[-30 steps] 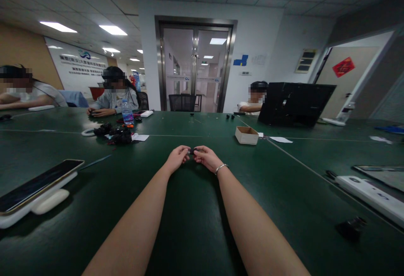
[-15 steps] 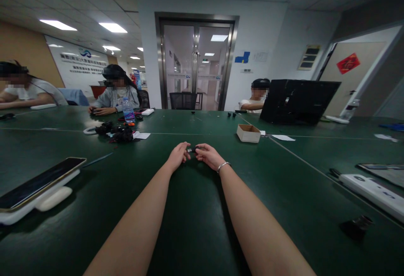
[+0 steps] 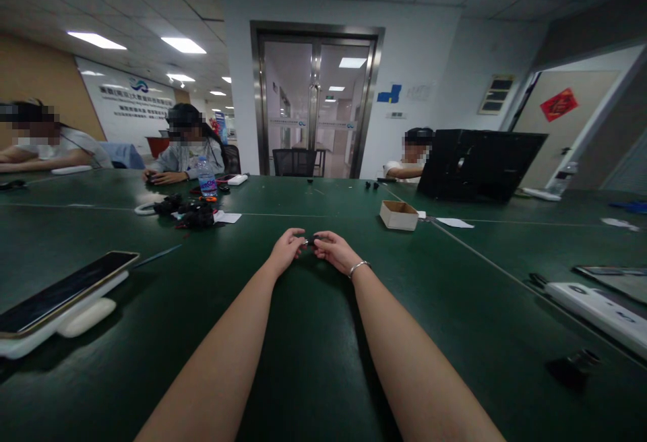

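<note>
Both my arms reach out over the dark green table [image 3: 313,334]. My left hand [image 3: 286,250] and my right hand [image 3: 334,250] meet fingertip to fingertip above it. Between them they pinch a small dark part [image 3: 309,241], too small to identify. The fingers of both hands are curled in around it. A thin silver bracelet [image 3: 356,267] circles my right wrist.
A phone [image 3: 60,292] lies on a white stand at the left. A small cardboard box [image 3: 398,215] sits ahead right, a black laptop [image 3: 480,164] behind it. White devices [image 3: 596,307] and a small black piece [image 3: 573,365] lie at the right. Dark parts [image 3: 188,213] and a water bottle [image 3: 205,178] stand near seated people.
My hands stay together on the small part, with only slight finger movement. The view has shifted a little.
</note>
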`<state>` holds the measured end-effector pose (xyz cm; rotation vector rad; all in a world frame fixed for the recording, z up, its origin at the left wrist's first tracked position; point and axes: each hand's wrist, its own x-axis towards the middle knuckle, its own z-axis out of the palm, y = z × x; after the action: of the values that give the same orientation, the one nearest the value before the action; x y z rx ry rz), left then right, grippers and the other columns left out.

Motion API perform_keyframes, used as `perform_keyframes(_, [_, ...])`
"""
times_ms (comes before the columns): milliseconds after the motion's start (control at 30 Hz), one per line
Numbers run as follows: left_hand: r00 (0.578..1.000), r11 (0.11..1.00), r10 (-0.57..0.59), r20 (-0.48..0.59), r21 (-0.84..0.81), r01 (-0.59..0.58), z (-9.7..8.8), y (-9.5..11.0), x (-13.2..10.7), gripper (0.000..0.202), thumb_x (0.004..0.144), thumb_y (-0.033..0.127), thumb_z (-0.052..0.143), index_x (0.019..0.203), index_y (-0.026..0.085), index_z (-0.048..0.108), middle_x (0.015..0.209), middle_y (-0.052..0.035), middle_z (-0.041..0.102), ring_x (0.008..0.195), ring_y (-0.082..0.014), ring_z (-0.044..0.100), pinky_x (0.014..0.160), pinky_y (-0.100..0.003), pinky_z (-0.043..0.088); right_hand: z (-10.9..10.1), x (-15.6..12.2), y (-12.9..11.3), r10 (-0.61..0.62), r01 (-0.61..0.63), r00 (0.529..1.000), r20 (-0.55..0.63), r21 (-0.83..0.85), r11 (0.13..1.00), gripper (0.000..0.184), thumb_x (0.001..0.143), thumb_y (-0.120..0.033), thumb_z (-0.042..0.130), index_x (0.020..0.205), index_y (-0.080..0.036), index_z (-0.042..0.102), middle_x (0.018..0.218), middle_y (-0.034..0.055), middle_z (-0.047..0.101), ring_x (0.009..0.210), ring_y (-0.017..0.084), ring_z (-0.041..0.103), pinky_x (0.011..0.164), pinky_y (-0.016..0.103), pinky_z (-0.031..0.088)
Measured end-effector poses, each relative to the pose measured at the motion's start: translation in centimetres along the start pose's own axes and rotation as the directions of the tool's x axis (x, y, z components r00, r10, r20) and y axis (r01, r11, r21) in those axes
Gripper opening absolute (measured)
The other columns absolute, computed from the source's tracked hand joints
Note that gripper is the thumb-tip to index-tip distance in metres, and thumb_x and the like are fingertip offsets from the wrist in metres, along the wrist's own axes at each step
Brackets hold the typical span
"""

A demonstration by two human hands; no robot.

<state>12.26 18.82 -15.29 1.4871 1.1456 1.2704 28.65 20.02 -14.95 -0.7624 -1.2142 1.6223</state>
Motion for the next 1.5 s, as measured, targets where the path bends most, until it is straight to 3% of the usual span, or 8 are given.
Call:
perform_keyframes(133, [0.999,1.0,0.01,0.048,0.003,-0.01,-0.01,-0.18,0.05,0.033,0.081,0.036,0.047,0.105,0.014,0.053,0.059,0.0008,0.053,0.048,-0.0086,0.047,0.047,-0.019,0.037,-0.01,0.1,0.11,-0.008,0.008,1.0,0.001,-0.014,1.0,0.033,0.061,-0.016,0.076,0.087,-0.016,0.056,0.069,-0.0002,0.06,0.055,0.008,0.058,0.049,0.019,0.045])
perform_keyframes(467, [0.999,0.998,0.042,0.021,0.042,-0.043,0.03,-0.16,0.0,0.033,0.076,0.032,0.054,0.105,0.016,0.055,0.068,-0.0003,0.056,0.057,-0.0101,0.05,0.051,-0.02,0.04,0.1,0.0,0.03,-0.004,0.004,1.0,-0.014,-0.021,1.0,0.03,0.063,-0.014,0.074,0.086,-0.016,0.055,0.068,-0.0003,0.06,0.055,0.008,0.057,0.049,0.018,0.045])
perform_keyframes(633, [0.999,0.998,0.016,0.027,0.052,-0.018,-0.03,-0.41,0.12,0.03,0.08,0.032,0.047,0.104,0.016,0.056,0.066,-0.0005,0.054,0.054,-0.0097,0.049,0.05,-0.02,0.04,0.26,-0.05,-0.09,0.002,-0.002,1.0,-0.019,-0.04,0.999,0.029,0.064,-0.012,0.073,0.087,-0.015,0.055,0.065,-0.0005,0.06,0.054,0.008,0.057,0.049,0.018,0.045])
perform_keyframes(800, [1.0,0.996,0.023,0.015,0.084,-0.024,-0.13,-0.15,0.0,0.032,0.074,0.027,0.054,0.104,0.017,0.056,0.076,-0.0017,0.055,0.063,-0.0108,0.052,0.052,-0.02,0.041,0.26,-0.04,-0.1,0.003,-0.004,1.0,-0.017,-0.034,0.999,0.03,0.064,-0.012,0.073,0.087,-0.015,0.055,0.064,-0.001,0.06,0.055,0.008,0.057,0.049,0.018,0.045])
perform_keyframes(1000, [0.999,0.999,-0.028,0.046,0.032,0.027,-0.01,0.22,-0.05,0.029,0.081,0.028,0.042,0.104,0.015,0.055,0.065,0.0,0.053,0.051,-0.0084,0.047,0.049,-0.019,0.039,0.11,0.17,0.19,-0.006,0.006,1.0,-0.005,-0.03,1.0,0.034,0.061,-0.015,0.076,0.088,-0.015,0.055,0.066,-0.0007,0.06,0.054,0.008,0.057,0.05,0.018,0.044])
perform_keyframes(1500, [0.998,1.0,-0.006,0.065,0.008,0.005,-0.07,0.13,0.05,0.03,0.078,0.026,0.047,0.105,0.015,0.055,0.065,0.0009,0.053,0.047,-0.0072,0.046,0.044,-0.018,0.035,0.11,0.09,0.13,-0.008,0.009,1.0,0.005,-0.032,0.999,0.034,0.061,-0.015,0.076,0.089,-0.015,0.055,0.066,-0.0006,0.059,0.056,0.008,0.057,0.051,0.019,0.044])
